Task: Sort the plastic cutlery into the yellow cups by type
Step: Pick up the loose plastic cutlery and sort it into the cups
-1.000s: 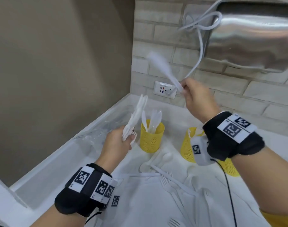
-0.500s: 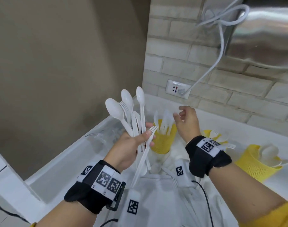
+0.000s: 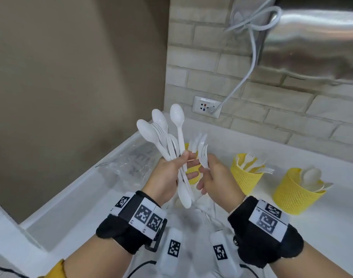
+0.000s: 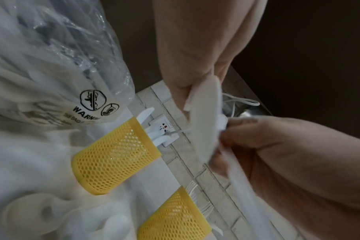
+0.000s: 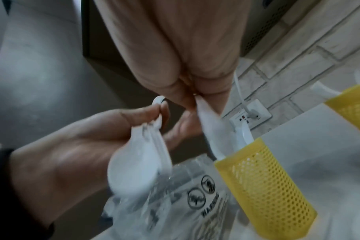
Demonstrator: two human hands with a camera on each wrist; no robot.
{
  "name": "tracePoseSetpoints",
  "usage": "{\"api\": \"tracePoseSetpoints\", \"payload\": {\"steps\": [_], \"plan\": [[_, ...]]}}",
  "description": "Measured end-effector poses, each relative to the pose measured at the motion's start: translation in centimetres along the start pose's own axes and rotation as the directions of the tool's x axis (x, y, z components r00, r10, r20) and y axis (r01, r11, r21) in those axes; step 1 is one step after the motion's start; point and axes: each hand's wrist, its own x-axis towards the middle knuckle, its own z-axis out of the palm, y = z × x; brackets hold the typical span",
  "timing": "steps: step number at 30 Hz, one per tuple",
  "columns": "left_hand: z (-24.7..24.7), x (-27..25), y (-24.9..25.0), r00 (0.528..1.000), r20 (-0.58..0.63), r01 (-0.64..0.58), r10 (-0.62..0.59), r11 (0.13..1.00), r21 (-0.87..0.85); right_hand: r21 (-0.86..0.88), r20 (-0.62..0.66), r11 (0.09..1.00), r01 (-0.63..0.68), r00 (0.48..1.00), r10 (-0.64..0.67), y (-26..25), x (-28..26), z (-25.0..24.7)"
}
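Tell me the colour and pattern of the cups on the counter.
Yellow, with a honeycomb mesh of small holes; the left cup shows it best in the left wrist view.

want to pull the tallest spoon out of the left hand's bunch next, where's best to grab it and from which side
Judging by its pose, pinch the tallest spoon on its bare handle just below the bowl, coming from the right: it stands at the bunch's right edge above the left hand, while other spoons and forks crowd its left. The right hand first has to shed its fork.

Both forearms raised in front, black wristbands with white coded tags on each. Left hand [image 3: 167, 175] palm toward right, fingers and thumb curled round a held bunch. Right hand [image 3: 215, 177] just beside it, thumb and forefinger pinched together, remaining fingers loosely extended downward.
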Motion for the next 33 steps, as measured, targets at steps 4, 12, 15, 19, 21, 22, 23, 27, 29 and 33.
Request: {"api": "tracePoseSetpoints", "payload": {"steps": [4, 12, 15, 19, 21, 22, 23, 27, 29, 33], "plan": [[-0.1, -0.2, 0.0, 0.998, 0.066, 0.003, -0.010, 0.994, 0.113, 0.082, -0.208, 0.996, 0.028, 0.978, -0.010, -1.0, 0.7, -2.5], [1.2, -1.2, -0.2, 0.965, 0.242, 0.064, -0.100, 0.986, 0.153, 0.242, -0.058, 0.963, -0.115, 0.989, 0.133, -2.1, 0.9, -3.0], [1.4, -1.1, 0.0, 0.975, 0.203, 0.086, -0.090, 0.996, 0.029, 0.238, -0.035, 0.964, -0.116, 0.991, 0.128, -1.8, 0.4, -2.7], [2.3, -1.1, 0.0, 0.983, 0.149, 0.115, -0.110, 0.993, -0.023, 0.167, -0.240, 0.986, 0.022, 0.971, 0.019, -2.3, 0.0, -2.3], [2.4, -1.1, 0.1, 0.986, 0.143, 0.089, -0.086, 0.996, -0.016, 0.127, -0.217, 0.987, 0.100, 0.974, -0.071, -2.5, -0.3, -1.9], [2.5, -1.2, 0.3, 0.988, 0.137, 0.078, -0.075, 0.997, -0.018, 0.116, -0.178, 0.986, 0.116, 0.979, -0.095, -2.5, -0.4, -1.7], [2.5, -1.2, 0.4, 0.989, 0.132, 0.070, -0.067, 0.997, -0.018, 0.112, -0.130, 0.988, 0.108, 0.987, -0.094, -2.5, -0.5, -1.6], [2.5, -1.5, 0.5, 0.989, 0.131, 0.071, -0.076, 0.997, 0.041, 0.099, 0.000, 0.993, 0.065, 0.998, -0.066, -1.9, -0.1, -1.8], [2.5, -1.5, 0.3, 0.986, 0.135, 0.088, -0.096, 0.994, 0.063, 0.042, 0.057, 0.998, 0.048, 0.997, -0.050, -1.9, -0.1, -2.0], [2.3, -1.3, 0.0, 0.982, 0.138, 0.127, -0.131, 0.991, 0.037, -0.060, 0.077, 0.997, 0.051, 0.996, -0.046, -1.7, -0.4, -2.1]]}}
